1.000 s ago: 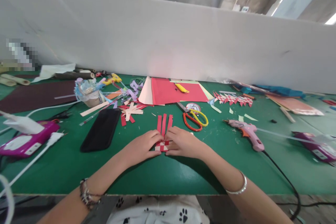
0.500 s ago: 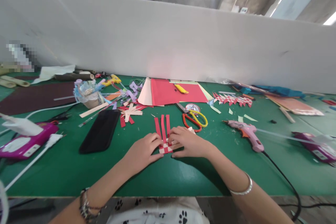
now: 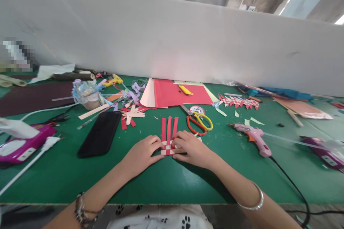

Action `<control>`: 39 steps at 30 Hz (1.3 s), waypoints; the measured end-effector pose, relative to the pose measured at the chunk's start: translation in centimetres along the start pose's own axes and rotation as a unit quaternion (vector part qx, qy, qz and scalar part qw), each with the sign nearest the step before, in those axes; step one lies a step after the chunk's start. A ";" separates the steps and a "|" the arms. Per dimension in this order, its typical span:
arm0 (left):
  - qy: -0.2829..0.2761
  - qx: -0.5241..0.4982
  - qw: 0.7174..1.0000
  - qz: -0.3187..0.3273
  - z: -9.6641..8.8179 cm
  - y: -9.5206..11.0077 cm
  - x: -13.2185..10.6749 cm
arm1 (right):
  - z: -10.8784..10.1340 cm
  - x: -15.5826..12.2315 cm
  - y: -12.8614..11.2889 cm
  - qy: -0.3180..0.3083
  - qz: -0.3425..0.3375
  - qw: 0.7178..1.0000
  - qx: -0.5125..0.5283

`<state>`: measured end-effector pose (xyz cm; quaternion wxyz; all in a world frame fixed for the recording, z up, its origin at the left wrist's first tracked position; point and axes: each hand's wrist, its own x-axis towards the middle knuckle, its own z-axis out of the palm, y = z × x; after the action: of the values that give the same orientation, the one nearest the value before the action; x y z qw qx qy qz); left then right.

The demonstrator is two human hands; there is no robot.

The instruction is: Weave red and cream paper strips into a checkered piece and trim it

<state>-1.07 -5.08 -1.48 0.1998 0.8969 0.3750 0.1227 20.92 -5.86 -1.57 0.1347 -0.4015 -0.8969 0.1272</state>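
Broadly, a pale partition [image 3: 172, 39] stands along the far edge of a green desk [image 3: 172, 184]. Near the middle of that edge lies a red paper sheet [image 3: 166, 93]. Toward the far left corner sits a tub [image 3: 93, 105], heaped with clear plastic and bluish scraps; what lies deeper in it cannot be made out.

Both hands rest at the middle of the near edge, with the small woven paper piece [image 3: 167, 147] between them, flat on the desk, three red strips [image 3: 168, 128] pointing toward the far edge. The left hand [image 3: 145, 151] has its fingers bent and slightly parted from the thumb, tips at the weave's left side. The right hand [image 3: 191, 149] lies over the weave's right side, fingers curled, thumb a little apart. Whether either hand pinches the paper or merely presses it, I cannot tell.

Hidden beneath the right fingers are the weave's right part and stretches of its cream strips, a pale end showing beyond the knuckles.
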 end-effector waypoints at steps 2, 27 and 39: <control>-0.021 0.016 1.000 0.010 -0.5 -0.1 0.3 | 0.0 0.0 -0.1 -0.002 0.000 1.000 -0.001; -0.010 -0.040 0.996 0.078 -0.1 -1.3 0.9 | -0.3 0.0 -0.2 0.007 0.024 0.999 0.043; 0.007 0.020 0.992 0.123 -0.1 -1.8 1.0 | -0.9 0.1 0.0 -0.006 0.015 0.998 0.062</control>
<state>-1.51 -3.15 -2.15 0.1626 0.9393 0.2650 0.1447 21.18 -5.69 -0.76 0.1523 -0.4054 -0.8817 0.1870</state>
